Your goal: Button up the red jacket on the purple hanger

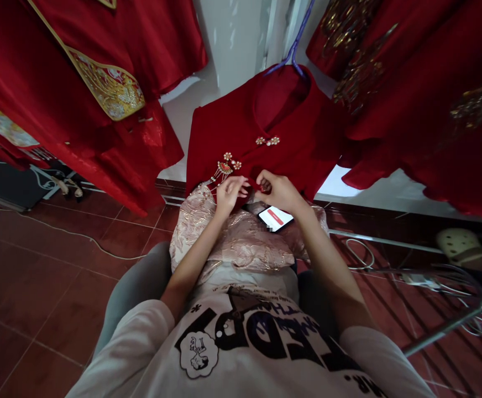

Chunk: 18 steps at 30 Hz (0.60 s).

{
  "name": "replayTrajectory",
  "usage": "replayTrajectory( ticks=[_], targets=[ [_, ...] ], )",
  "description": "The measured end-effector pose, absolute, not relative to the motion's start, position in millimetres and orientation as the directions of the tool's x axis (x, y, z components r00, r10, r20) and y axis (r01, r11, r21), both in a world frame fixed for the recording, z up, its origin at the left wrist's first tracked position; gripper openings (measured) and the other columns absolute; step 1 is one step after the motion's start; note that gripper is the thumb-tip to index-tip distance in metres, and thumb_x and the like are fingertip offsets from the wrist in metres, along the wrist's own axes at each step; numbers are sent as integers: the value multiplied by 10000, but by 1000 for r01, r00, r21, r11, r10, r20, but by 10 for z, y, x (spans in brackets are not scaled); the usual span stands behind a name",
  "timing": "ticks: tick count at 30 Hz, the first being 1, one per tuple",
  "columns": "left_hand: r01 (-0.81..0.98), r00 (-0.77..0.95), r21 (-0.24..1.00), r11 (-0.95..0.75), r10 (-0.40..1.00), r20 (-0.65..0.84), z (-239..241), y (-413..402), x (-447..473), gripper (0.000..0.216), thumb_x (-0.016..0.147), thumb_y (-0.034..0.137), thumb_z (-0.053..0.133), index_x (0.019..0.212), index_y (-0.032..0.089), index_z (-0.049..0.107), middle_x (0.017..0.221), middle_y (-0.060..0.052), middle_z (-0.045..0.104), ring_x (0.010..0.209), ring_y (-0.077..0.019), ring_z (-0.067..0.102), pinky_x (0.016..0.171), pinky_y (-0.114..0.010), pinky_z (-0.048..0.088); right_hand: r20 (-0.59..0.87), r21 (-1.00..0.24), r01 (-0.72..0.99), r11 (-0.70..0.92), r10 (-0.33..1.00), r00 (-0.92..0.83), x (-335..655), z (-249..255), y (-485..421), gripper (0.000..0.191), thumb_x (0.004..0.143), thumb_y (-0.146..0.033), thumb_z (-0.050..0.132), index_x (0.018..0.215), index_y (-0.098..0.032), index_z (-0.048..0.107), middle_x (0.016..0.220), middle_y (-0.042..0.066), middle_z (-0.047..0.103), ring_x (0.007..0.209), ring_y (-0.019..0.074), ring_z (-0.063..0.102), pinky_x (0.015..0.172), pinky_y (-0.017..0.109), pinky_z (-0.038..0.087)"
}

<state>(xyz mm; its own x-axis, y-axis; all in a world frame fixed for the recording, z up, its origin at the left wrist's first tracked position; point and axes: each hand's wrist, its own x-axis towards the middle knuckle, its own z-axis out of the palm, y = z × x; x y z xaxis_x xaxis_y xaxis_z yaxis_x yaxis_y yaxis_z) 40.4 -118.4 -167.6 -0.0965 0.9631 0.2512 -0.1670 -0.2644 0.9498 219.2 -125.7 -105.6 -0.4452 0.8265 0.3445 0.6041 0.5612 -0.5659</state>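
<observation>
On the red garment (232, 138), left hand (229, 192) and right hand (277, 191) curl, pinching its fabric.

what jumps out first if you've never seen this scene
The red jacket on a blue hanger at centre top draws the eye, with both hands at its front: left hand by a gold tassel brooch, right hand pinching the cloth. A lit phone lies on pink brocade in the lap, and more red gowns hang on both sides.
</observation>
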Motion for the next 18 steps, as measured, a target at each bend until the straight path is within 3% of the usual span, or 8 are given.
replayTrajectory(
  ticks=[5, 10, 15, 18],
  targets=[
    [-274, -244, 950, -146, 967, 79, -1427, -888, 389, 292, 992, 441, 628, 987, 155, 688, 891, -50, 732, 573, -64, 653, 549, -192, 596, 399, -596, 565, 571, 821, -409, 2394, -798, -1346, 161, 707, -211, 613, 825, -219, 503, 724, -22, 614, 625, 126, 553, 636, 246, 394],
    [-336, -163, 928, -164, 980, 114, -1311, -856, 405, 282, 1021, 381, 592, 1081, 144, 733, 872, -38, 705, 609, -52, 646, 605, -191, 608, 402, -577, 581, 574, 819, -410, 2448, -688, -1420, 143, 721, -216, 615, 824, -216, 515, 707, -24, 613, 623, 123, 561, 636, 243, 391],
    [-262, -251, 949, -176, 962, 109, -1290, -842, 439, 179, 989, 281, 640, 909, 147, 727, 895, -35, 730, 570, -43, 612, 570, -192, 606, 379, -550, 613, 567, 824, -421, 2411, -666, -1450, 149, 720, -214, 625, 831, -216, 526, 720, -21, 620, 628, 130, 552, 634, 249, 379],
    [-244, -279, 953, -178, 954, 107, -1254, -860, 462, 118, 963, 232, 659, 906, 139, 704, 867, -17, 727, 562, -36, 620, 548, -171, 598, 380, -532, 628, 568, 823, -423, 2408, -651, -1467, 143, 723, -216, 617, 829, -217, 520, 705, -23, 607, 621, 130, 539, 629, 251, 365]
  ],
)
